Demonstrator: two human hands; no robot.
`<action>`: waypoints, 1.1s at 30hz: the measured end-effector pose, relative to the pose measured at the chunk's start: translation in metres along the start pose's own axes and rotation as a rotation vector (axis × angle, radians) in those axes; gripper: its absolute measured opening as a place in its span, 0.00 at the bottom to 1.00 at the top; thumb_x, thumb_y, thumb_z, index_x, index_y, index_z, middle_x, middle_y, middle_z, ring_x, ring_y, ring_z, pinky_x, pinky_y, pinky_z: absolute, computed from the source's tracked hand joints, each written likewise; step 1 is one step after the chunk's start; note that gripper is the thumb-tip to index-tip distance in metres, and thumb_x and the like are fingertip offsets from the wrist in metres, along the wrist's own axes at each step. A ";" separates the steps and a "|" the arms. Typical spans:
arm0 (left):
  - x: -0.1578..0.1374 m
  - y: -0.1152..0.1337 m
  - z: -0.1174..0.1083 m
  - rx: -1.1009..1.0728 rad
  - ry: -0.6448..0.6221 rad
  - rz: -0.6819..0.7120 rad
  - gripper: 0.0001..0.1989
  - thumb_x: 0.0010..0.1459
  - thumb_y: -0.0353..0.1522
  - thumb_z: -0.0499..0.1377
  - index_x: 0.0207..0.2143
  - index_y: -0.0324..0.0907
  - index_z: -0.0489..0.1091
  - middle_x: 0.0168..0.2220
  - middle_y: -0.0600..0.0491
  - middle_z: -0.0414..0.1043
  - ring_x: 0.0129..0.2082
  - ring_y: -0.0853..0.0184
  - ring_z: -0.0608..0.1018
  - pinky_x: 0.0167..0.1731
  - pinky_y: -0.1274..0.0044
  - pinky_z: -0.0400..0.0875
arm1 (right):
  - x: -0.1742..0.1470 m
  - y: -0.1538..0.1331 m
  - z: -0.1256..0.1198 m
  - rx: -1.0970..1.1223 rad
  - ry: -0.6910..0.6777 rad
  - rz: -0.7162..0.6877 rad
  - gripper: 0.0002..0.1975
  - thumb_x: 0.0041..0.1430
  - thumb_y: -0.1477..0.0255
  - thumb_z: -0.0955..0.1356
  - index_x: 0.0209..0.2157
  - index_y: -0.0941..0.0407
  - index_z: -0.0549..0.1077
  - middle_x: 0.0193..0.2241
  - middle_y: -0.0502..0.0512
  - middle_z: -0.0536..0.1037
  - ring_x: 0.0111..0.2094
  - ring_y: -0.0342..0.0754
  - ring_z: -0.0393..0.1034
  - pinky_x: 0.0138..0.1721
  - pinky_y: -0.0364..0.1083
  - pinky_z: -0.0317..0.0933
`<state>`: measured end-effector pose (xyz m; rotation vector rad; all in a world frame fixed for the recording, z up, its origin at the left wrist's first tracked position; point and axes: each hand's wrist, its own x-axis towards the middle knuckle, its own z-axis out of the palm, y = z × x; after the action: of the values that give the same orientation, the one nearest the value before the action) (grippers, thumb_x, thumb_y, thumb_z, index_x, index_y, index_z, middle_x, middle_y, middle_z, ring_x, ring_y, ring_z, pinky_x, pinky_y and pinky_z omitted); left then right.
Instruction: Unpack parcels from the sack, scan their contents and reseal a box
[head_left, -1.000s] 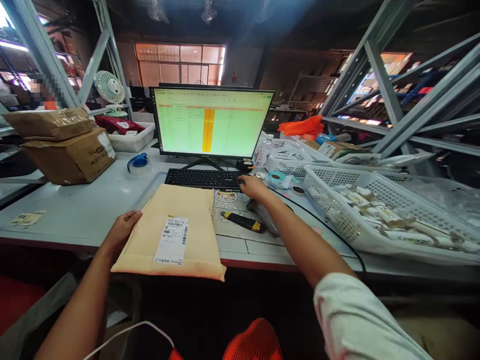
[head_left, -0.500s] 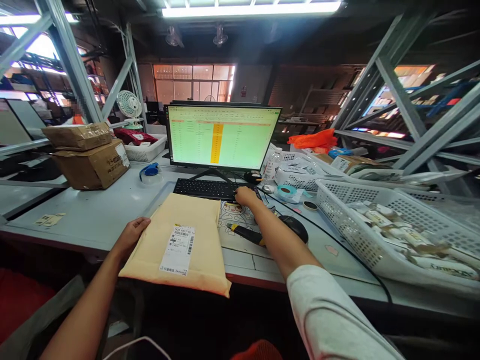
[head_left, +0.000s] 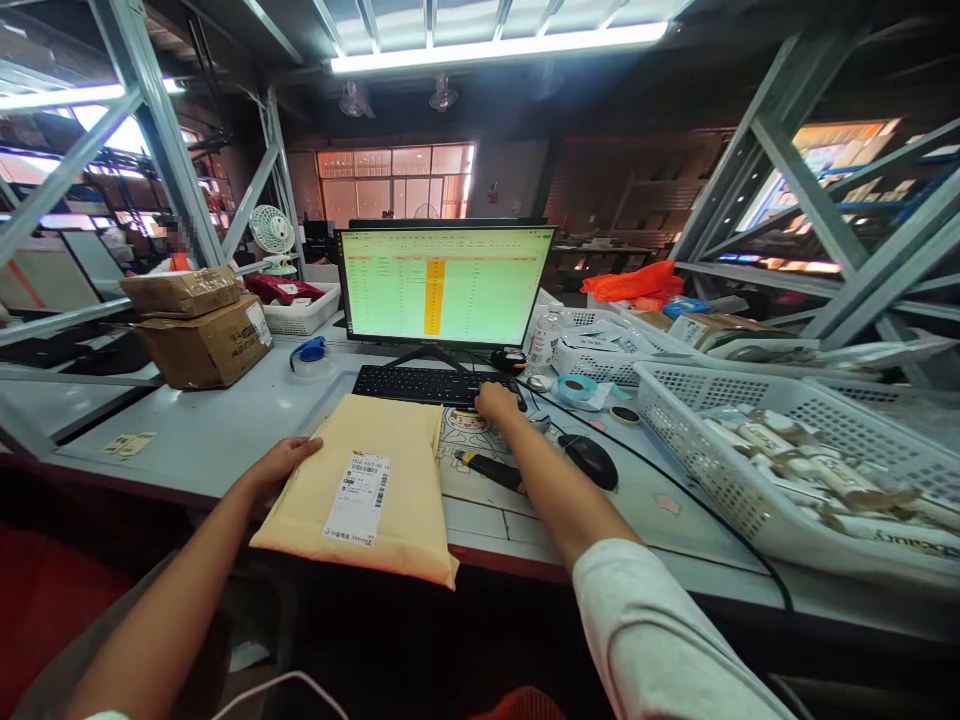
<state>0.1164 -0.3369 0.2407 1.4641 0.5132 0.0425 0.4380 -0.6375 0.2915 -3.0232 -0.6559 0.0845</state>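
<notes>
A yellow padded mailer [head_left: 409, 490] with a white shipping label [head_left: 358, 498] lies over the table's front edge, its near end sticking out. My left hand [head_left: 285, 462] grips its left edge, thumb on top and the other fingers hidden beneath. My right hand [head_left: 496, 402] rests on the right end of the black keyboard [head_left: 412, 383], fingers bent over the keys and holding nothing; the fingertips are partly hidden. Behind the keyboard, a monitor [head_left: 472, 290] displays a spreadsheet with an orange column. A black-and-yellow utility knife [head_left: 487, 468] lies beside my right forearm, left of a black mouse [head_left: 589, 460].
Brown cardboard boxes [head_left: 202, 345] are stacked at the left, near a blue tape roll [head_left: 309, 350]. White baskets [head_left: 697, 440] of packets stand at the right. A black cable [head_left: 697, 510] crosses the table. Teal tape [head_left: 576, 388] and a bottle [head_left: 546, 338] stand by the monitor.
The camera view has tilted up a little, so the monitor and boxes appear lower. My left hand still holds the mailer, and my right hand stays at the keyboard's right end.
</notes>
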 end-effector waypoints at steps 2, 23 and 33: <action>-0.001 0.023 0.002 0.171 -0.020 -0.011 0.25 0.43 0.45 0.73 0.37 0.36 0.76 0.36 0.42 0.81 0.32 0.57 0.82 0.30 0.73 0.75 | 0.001 -0.002 -0.005 0.001 -0.022 0.009 0.20 0.69 0.63 0.66 0.55 0.62 0.73 0.55 0.66 0.75 0.54 0.55 0.72 0.55 0.57 0.66; -0.110 0.161 0.066 1.296 0.521 0.647 0.16 0.56 0.43 0.68 0.42 0.42 0.77 0.31 0.47 0.74 0.46 0.45 0.78 0.47 0.66 0.66 | -0.154 0.014 -0.013 0.108 0.196 -0.207 0.21 0.72 0.67 0.57 0.56 0.65 0.68 0.54 0.72 0.74 0.54 0.58 0.70 0.53 0.50 0.62; -0.147 0.122 -0.016 1.119 0.608 0.665 0.17 0.60 0.44 0.60 0.39 0.40 0.77 0.37 0.48 0.79 0.36 0.60 0.78 0.35 0.75 0.65 | -0.238 -0.065 -0.127 0.337 0.311 -0.799 0.19 0.67 0.61 0.62 0.51 0.57 0.73 0.38 0.59 0.79 0.36 0.51 0.71 0.38 0.46 0.59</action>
<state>0.0138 -0.3552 0.4012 2.7001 0.5283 0.8647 0.2030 -0.6812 0.4322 -2.1919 -1.5432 -0.2669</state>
